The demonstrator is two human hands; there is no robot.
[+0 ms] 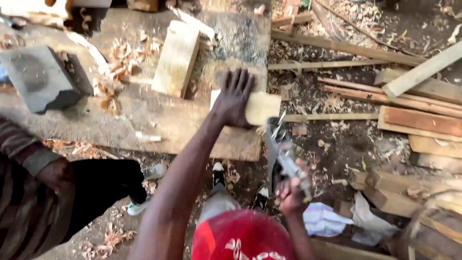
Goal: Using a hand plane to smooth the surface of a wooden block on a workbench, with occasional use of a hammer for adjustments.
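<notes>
- Block (262, 107): one pale, flat, rectangular wood piece, lying on the rough bench (144, 120) edge beneath the left hand.
- Left hand (234, 98): fingers spread flat, pressing on the block.
- Right hand (290, 192): fist closed around a blurred metal saw (284, 149), just right of the block.
- Beyond the left hand: one thicker plank (177, 58), curled shavings (118, 62), one grey stone (41, 77).

Pale flat wood block (262, 107) on workbench edge; blurred metal saw (284, 154) beside it.

wood block (177, 58) and grey stone (38, 77) crowd bench (144, 120); front strip open.
</notes>
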